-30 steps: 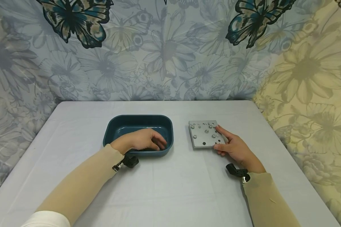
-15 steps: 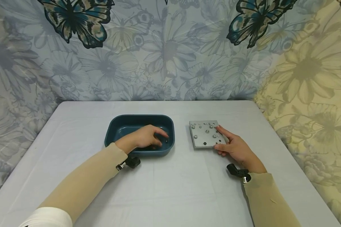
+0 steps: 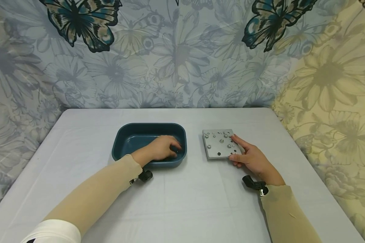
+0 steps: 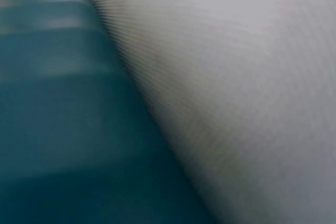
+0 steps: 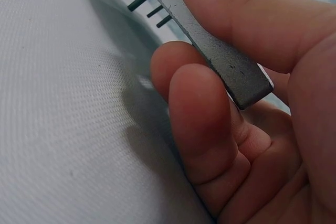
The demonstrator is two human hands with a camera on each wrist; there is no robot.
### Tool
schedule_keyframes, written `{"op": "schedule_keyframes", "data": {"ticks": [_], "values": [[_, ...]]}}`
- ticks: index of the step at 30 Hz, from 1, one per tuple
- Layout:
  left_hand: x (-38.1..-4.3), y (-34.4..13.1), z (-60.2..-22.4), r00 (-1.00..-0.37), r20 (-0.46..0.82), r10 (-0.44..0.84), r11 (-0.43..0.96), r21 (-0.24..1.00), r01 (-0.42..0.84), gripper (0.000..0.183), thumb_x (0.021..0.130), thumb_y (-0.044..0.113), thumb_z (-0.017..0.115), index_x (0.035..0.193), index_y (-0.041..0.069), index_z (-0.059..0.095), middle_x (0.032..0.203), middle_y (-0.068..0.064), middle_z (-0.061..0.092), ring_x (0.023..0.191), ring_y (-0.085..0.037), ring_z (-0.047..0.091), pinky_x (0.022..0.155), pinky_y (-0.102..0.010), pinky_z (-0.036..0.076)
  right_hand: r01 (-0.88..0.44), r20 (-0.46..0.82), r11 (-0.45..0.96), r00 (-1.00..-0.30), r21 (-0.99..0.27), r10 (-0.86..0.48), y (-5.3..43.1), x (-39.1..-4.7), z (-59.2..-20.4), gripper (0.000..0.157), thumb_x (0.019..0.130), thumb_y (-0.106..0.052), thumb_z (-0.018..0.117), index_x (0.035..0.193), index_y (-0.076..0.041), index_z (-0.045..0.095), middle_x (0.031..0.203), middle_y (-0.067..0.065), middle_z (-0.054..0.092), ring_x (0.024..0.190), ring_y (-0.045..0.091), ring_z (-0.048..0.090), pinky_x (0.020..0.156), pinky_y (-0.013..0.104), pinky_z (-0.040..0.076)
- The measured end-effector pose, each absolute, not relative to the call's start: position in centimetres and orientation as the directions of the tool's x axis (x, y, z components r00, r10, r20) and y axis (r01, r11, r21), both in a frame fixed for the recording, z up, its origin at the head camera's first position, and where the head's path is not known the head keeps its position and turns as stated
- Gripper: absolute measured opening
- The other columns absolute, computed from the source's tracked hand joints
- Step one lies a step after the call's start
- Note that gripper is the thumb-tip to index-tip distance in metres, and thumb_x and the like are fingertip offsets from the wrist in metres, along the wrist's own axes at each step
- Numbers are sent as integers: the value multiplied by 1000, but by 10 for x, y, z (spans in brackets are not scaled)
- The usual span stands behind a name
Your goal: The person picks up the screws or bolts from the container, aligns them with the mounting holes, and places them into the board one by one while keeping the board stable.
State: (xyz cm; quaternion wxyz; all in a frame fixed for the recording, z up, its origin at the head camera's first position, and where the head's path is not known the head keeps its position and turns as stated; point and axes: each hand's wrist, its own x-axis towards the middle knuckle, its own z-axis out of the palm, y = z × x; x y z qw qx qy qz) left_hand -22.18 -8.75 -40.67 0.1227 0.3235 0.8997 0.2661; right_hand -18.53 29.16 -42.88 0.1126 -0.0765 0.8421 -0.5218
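Observation:
In the head view my left hand (image 3: 162, 147) is down inside the right part of a dark teal tray (image 3: 130, 125), its fingers bent toward the bottom. The fingertips are partly hidden, so I cannot tell whether they pinch anything. My right hand (image 3: 251, 158) grips the right edge of a square grey metal plate (image 3: 214, 150) with holes and several screws. In the right wrist view the thumb (image 5: 252, 22) lies on the plate's edge, the other fingers curl beneath, and several screw shanks (image 5: 140, 1) stick out of its underside, above the cloth.
A white cloth covers the table (image 3: 182, 202). A patterned curtain (image 3: 182, 67) hangs behind it. The tray's outer wall (image 4: 68, 119) fills the left of the left wrist view. A stretch of cloth separates tray and plate.
My left hand has shifted slightly right within the tray. Its fingers spread half a second ago, showing a small dark upright piece there, and are now bent over that spot. The right hand stays.

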Motion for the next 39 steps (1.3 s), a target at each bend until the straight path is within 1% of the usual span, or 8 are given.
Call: {"op": "schedule_keyframes", "data": {"ticks": [6,8,10,14,21,29,33,39], "values": [[-220,-87,-406,-772,-39,634,668,531,522,21,87,11,78,109,13,78,118,-2,66,117,-23,59,97,-37,48,-18,-103,439,-963,-899,-250,291,-185,-428,92,81,-24,85,157,-23,35,122,10,65,62,25,64,59,32,56],[-220,-87,-405,-769,-34,638,667,523,530,20,87,10,78,107,13,79,117,-2,66,118,-23,58,98,-37,47,-12,-107,433,-962,-901,-249,291,-185,-428,92,81,-23,86,157,-23,34,118,14,67,62,25,64,59,32,56],[-219,-87,-404,-767,-35,640,669,517,534,19,88,10,78,106,13,79,117,-2,66,118,-23,59,98,-37,47,-10,-107,427,-963,-904,-249,291,-184,-428,92,80,-23,86,157,-22,34,125,12,64,62,25,64,59,32,55],[-218,-86,-404,-769,-44,638,676,510,532,18,88,11,78,106,13,79,116,0,66,116,-22,59,98,-36,47,-3,-112,420,-962,-907,-248,290,-184,-428,93,80,-22,86,157,-22,34,126,11,63,62,24,64,59,31,55],[-219,-86,-405,-757,-33,653,675,479,562,14,88,14,78,103,15,79,110,2,65,111,-22,62,93,-35,50,13,-130,441,-963,-897,-235,289,-185,-427,93,81,-24,85,158,-25,33,84,18,70,63,24,64,60,30,55],[-220,-83,-407,-759,-38,650,696,431,574,9,91,16,75,100,18,77,108,4,62,97,-15,61,84,-32,51,17,-133,445,-964,-895,-230,289,-185,-428,92,82,-24,85,157,-26,33,84,17,70,63,23,64,61,30,55],[-219,-82,-408,-764,-41,644,706,416,573,13,93,14,72,105,18,76,109,3,60,92,-14,59,82,-32,50,13,-131,454,-964,-891,-230,290,-185,-428,92,82,-25,85,158,-26,33,82,17,70,63,24,64,61,30,55],[-219,-86,-408,-762,-42,646,686,468,557,25,95,12,65,119,12,73,116,-2,62,101,-17,59,88,-34,49,5,-125,462,-965,-887,-229,290,-185,-428,92,81,-26,85,157,-26,33,86,16,71,63,24,64,61,30,55]]}}
